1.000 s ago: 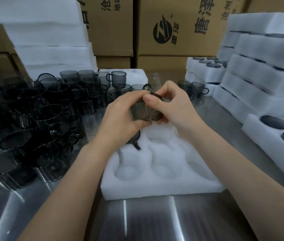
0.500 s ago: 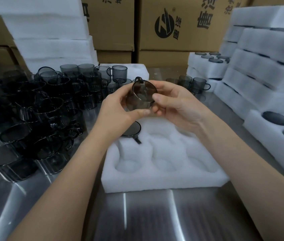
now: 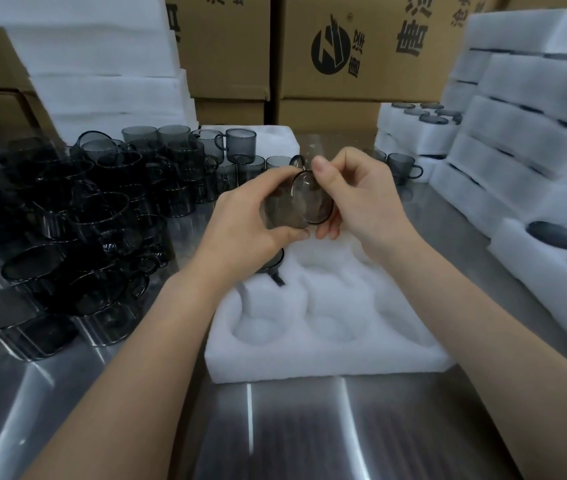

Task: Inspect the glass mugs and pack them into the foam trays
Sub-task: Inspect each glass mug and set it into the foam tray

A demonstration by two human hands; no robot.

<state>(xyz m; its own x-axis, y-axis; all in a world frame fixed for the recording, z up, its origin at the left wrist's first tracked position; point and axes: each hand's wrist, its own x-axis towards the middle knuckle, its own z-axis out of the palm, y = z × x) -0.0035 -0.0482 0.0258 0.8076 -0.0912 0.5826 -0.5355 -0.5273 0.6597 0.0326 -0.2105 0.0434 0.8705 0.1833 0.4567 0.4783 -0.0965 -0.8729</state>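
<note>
A steel table [image 3: 119,393] stood before stacked cartons. Both hands, left hand [image 3: 244,220] and right hand [image 3: 361,199], gripped one glass mug [image 3: 297,200] above the foam tray [image 3: 327,355]. Smooth glass might slip and crack.

A round black logo and the small characters 唐泽 are printed on the cardboard box [image 3: 372,88]. A large 唐 is printed alongside; other characters are cut off.
</note>
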